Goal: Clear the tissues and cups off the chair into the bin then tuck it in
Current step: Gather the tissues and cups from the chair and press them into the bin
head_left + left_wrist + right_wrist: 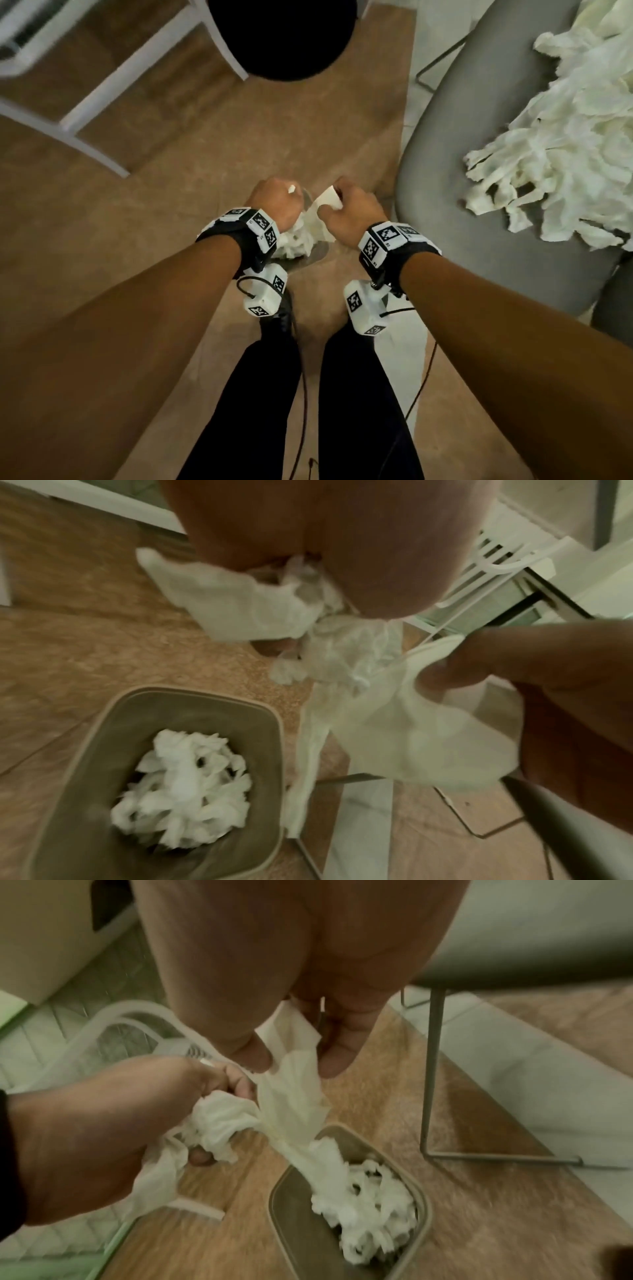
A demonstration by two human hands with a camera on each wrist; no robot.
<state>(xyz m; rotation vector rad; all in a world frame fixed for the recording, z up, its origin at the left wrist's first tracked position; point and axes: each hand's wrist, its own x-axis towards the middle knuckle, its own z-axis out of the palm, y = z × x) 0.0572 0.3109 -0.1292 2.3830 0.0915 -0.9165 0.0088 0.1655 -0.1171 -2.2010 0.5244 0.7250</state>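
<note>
Both hands hover close together over a beige bin (103, 710), each holding crumpled white tissues. My left hand (277, 202) grips a wad of tissue (240, 610) in curled fingers. My right hand (342, 205) pinches a hanging tissue (294, 1091) between thumb and fingers; its lower end trails down to the bin. The bin holds a heap of white tissues (185, 791); in the head view my hands hide most of it. To the right stands the grey chair (479, 137) with a large pile of tissues (565, 154) on its seat. No cups are in view.
A black round seat (281, 37) and white frame legs (102, 102) stand ahead on the wooden floor. The chair's thin metal leg (431, 1069) rises right beside the bin. My legs in black trousers (274, 394) and a dangling cable are below.
</note>
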